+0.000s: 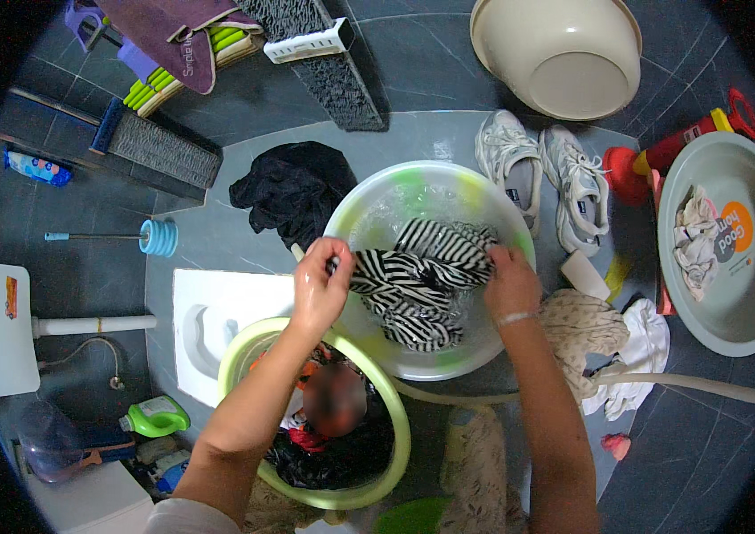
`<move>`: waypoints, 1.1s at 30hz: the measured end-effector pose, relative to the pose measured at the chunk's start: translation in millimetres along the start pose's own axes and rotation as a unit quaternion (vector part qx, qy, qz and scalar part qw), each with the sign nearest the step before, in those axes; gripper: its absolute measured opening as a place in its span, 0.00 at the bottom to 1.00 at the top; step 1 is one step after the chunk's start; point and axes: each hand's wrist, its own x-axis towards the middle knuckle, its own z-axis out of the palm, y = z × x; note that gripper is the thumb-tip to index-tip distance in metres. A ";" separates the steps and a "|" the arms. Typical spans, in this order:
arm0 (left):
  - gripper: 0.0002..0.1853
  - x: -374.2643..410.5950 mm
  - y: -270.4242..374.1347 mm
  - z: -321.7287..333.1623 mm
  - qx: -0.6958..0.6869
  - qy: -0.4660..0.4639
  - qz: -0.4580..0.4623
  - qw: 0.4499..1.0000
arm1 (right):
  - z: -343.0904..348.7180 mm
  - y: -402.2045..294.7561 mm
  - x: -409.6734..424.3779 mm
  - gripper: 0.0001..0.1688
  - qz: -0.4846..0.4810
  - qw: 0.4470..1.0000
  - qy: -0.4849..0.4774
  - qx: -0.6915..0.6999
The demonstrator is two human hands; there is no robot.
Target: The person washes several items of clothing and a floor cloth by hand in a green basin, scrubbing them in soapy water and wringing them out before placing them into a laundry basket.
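Both my hands grip a wet black-and-white striped garment (411, 280) over a large round basin (377, 200) of pale plastic with green and yellow patches. My left hand (321, 284) pinches one end at the basin's left rim. At the right side, my right hand (511, 280) holds the other end, its fingertips partly hidden. Twisted cloth runs between the hands, and parts of it lie in the sudsy water (424, 200). Under my left forearm stands a yellow-green tub (397, 440) with dark, red and orange laundry (337, 460).
Black cloth (297, 190) lies behind the basin, left of white sneakers (511, 157). Beige cloth (581, 320) and white cloth (644, 347) lie at the right, crossed by a hose (698, 380). A squat toilet (244, 287) is at the left. A grey basin (751, 200) stands far right.
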 end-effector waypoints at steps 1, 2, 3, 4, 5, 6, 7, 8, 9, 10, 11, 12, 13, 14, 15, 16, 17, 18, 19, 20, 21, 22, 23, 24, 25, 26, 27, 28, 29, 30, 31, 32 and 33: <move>0.04 -10.0 4.6 -6.0 0.034 -0.007 0.025 0.999 | -5.2 4.7 -10.0 0.19 0.007 1.000 0.010 -0.003; 0.04 -18.9 7.5 -9.3 0.058 -0.082 0.048 0.994 | -3.0 11.5 -19.2 0.18 -0.004 1.000 0.003 -0.029; 0.03 -27.8 9.3 -12.1 0.081 -0.156 0.071 0.982 | 1.6 17.7 -26.6 0.17 -0.015 0.998 -0.005 -0.054; 0.03 -35.2 9.3 -13.1 0.104 -0.229 0.093 0.963 | 6.5 21.2 -30.7 0.16 -0.027 0.996 -0.013 -0.079; 0.05 -40.4 8.9 -12.1 0.154 -0.314 0.068 0.935 | 9.8 20.1 -29.8 0.15 -0.051 0.997 -0.005 -0.063; 0.08 -43.7 7.2 -9.9 0.201 -0.395 0.041 0.895 | 13.6 16.5 -27.3 0.13 -0.076 0.996 0.003 -0.047; 0.12 -43.4 1.3 -6.3 0.220 -0.472 0.003 0.854 | 21.0 12.1 -20.7 0.14 -0.101 0.995 0.015 -0.020; 0.12 -43.5 -8.1 -3.4 0.209 -0.425 0.013 0.881 | 28.6 5.8 -13.6 0.14 -0.129 0.991 0.025 0.007; 0.13 -41.5 -17.6 4.3 0.196 -0.379 0.028 0.904 | 38.1 2.4 0.7 0.17 -0.151 0.987 0.043 0.041; 0.13 -38.9 -25.2 11.6 0.181 -0.333 0.043 0.924 | 45.6 -0.2 13.7 0.19 -0.173 0.980 0.061 0.076; 0.18 -31.4 -28.9 16.4 0.187 -0.291 -0.005 0.938 | 53.6 -6.8 22.6 0.22 -0.137 0.986 0.037 0.090; 0.20 -23.7 -34.5 24.0 0.213 -0.243 0.013 0.946 | 57.5 -12.9 30.5 0.24 -0.099 0.990 0.014 0.101; 0.22 -15.9 -42.6 33.2 0.238 -0.195 0.032 0.951 | 59.5 -15.6 35.7 0.26 -0.062 0.992 -0.008 0.111; 0.24 -7.9 -52.1 42.2 0.260 -0.146 0.051 0.953 | 57.5 -14.3 39.5 0.28 -0.035 0.993 -0.075 0.085; 0.25 -1.4 -63.0 47.2 0.271 -0.141 0.023 0.952 | 53.1 -14.8 42.2 0.30 -0.012 0.988 -0.142 0.059; 0.27 4.9 -73.5 52.1 0.280 -0.137 -0.004 0.950 | 50.5 -14.3 43.7 0.32 0.012 0.978 -0.208 0.031; 0.28 10.9 -81.3 58.8 0.285 -0.135 -0.032 0.948 | 52.6 -9.2 41.8 0.28 0.031 0.980 -0.195 0.017; 0.27 18.3 -80.1 59.3 0.307 -0.188 -0.065 0.931 | 49.7 -5.8 35.9 0.26 0.010 0.987 -0.156 0.045; 0.27 26.3 -79.0 57.3 0.327 -0.241 -0.096 0.909 | 45.1 -1.1 27.7 0.24 -0.011 0.990 -0.117 0.074; 0.27 30.0 -77.4 55.3 0.347 -0.295 -0.124 0.882 | 40.9 5.1 19.3 0.22 -0.029 0.991 -0.075 0.104; 0.20 27.0 -84.9 53.7 0.353 -0.292 -0.087 0.885 | 41.5 9.9 13.4 0.15 -0.046 0.982 0.023 0.181; 0.18 25.2 -87.3 51.3 0.369 -0.288 -0.081 0.880 | 39.0 13.7 12.5 0.14 -0.039 0.975 0.060 0.212; 0.16 25.0 -75.7 46.0 0.386 -0.287 -0.073 0.874 | 27.6 10.6 10.4 0.13 -0.027 0.965 0.096 0.243; 0.15 26.1 -62.5 37.3 0.405 -0.283 -0.064 0.867 | 11.9 4.4 9.3 0.12 -0.018 0.952 0.135 0.275; 0.14 25.4 -53.4 24.5 0.383 -0.240 -0.043 0.891 | -7.3 -5.7 8.4 0.10 -0.053 0.929 0.191 0.312; 0.14 24.2 -44.0 11.0 0.358 -0.196 -0.021 0.913 | -24.7 -14.1 7.8 0.10 -0.054 0.919 0.206 0.331; 0.13 23.2 -30.2 -2.3 0.327 -0.162 -0.007 0.931 | -41.7 -22.1 7.9 0.09 -0.057 0.908 0.220 0.351; 0.10 22.9 -9.2 -7.6 0.305 -0.132 0.024 0.943 | -57.1 -23.7 9.4 0.09 -0.057 0.899 0.237 0.364; 0.10 22.1 -8.2 -15.6 0.252 -0.097 0.020 0.963 | -69.7 -27.2 14.5 0.09 -0.072 0.880 0.271 0.384; 0.10 20.9 -7.1 -23.9 0.200 -0.063 0.014 0.978 | -78.9 -31.4 21.7 0.08 -0.086 0.858 0.301 0.406; 0.08 19.6 -3.2 -28.7 0.109 -0.034 -0.037 0.993 | -88.0 -35.6 23.7 0.08 -0.101 0.836 0.331 0.426; 0.07 18.5 1.6 -33.4 0.015 -0.006 -0.089 0.996 | -100.1 -41.7 19.4 0.08 -0.119 0.822 0.326 0.452; 0.07 16.4 1.5 -37.2 -0.037 0.008 -0.073 0.997 | -114.1 -48.6 16.0 0.08 -0.140 0.806 0.322 0.477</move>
